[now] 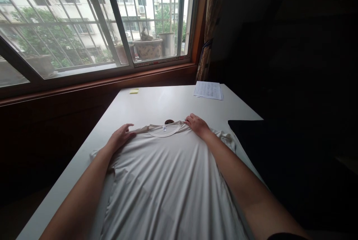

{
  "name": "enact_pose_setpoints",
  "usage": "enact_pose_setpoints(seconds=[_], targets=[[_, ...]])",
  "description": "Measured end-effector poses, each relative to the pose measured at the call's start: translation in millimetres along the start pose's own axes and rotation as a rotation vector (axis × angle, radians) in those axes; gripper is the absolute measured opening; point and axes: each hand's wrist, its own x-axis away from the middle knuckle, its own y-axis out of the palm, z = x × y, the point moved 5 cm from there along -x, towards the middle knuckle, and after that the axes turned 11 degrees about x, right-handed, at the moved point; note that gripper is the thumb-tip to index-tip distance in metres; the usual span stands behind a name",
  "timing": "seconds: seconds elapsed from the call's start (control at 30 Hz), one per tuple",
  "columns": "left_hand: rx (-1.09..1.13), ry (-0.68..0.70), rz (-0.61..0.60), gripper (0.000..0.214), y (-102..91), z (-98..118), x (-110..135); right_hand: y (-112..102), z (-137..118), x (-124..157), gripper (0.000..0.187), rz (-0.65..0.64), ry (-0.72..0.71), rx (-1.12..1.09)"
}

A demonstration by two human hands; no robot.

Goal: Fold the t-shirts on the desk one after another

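Off-white T-shirt of thin, smooth knit cloth [167, 173] lies spread on the white, smooth-topped bench [159, 103], collar at the far end, body running toward the person and out of the bottom of view; hem not visible. Round ribbed off-white neckband [163, 135] faces up, small white fabric label [164, 128] showing inside it.

Right hand [197, 123]: fingers curled, pinching the shoulder edge just beside the neckband. Left hand [120, 137]: at the other shoulder, thumb on the cloth, forefinger stretched out and parted from it; whether the remaining fingers grip any cloth, cannot tell.

Handling: looks light, limp, not fragile; long soft creases run down the body, so it likely drapes and wrinkles easily and may slide on the smooth top. Best holds: shoulder seams, both sides evenly; neckband probably stretches if pulled. Off-white sleeve bunched at the right [227, 140] likely needs smoothing by its edge.

Around it: small dark-brown round object [169, 121] just behind the neckband, partly hidden, identity unclear; small yellow paper pad [134, 91] far left; stacked white printed paper sheets [208, 90] far right, both well apart from the cloth.
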Motion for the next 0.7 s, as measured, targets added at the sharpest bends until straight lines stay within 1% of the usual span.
enact_pose_setpoints(seconds=[0.1, 0.2, 0.27, 0.33, 0.4, 0.47, 0.53, 0.6, 0.7], targets=[[0.092, -0.059, -0.066, 0.057, -18.3, -14.6, 12.1, -0.1, 8.7, 2.3, 0.026, -0.005, 0.007, 0.003], [0.145, -0.124, -0.170, 0.056, -35.3, -22.7, 23.6, -0.4, 11.3, 3.6, 0.026, -0.001, 0.006, 0.016], [0.144, -0.168, -0.202, 0.054, -45.2, -27.4, 28.6, -0.7, 10.6, 4.0, 0.026, 0.005, 0.007, 0.024], [0.119, -0.187, -0.160, 0.051, -54.0, -33.2, 30.1, -1.4, 9.2, 4.4, 0.027, 0.016, 0.006, 0.036], [0.077, -0.170, -0.076, 0.046, -59.8, -38.9, 29.9, -2.7, 8.0, 4.7, 0.026, 0.028, 0.008, 0.055], [0.011, -0.141, -0.007, 0.040, -60.5, -43.1, 30.4, -4.2, 7.0, 4.8, 0.025, 0.037, 0.011, 0.074], [-0.086, -0.121, 0.028, 0.036, -56.6, -43.6, 32.1, -5.9, 5.7, 4.8, 0.023, 0.039, 0.011, 0.093], [-0.206, -0.082, 0.067, 0.033, -51.2, -37.4, 33.9, -7.8, 3.4, 4.8, 0.023, 0.040, 0.006, 0.119], [-0.342, 0.040, 0.139, 0.032, -40.9, -14.3, 32.3, -11.6, -1.6, 5.5, 0.023, 0.047, -0.011, 0.157]])
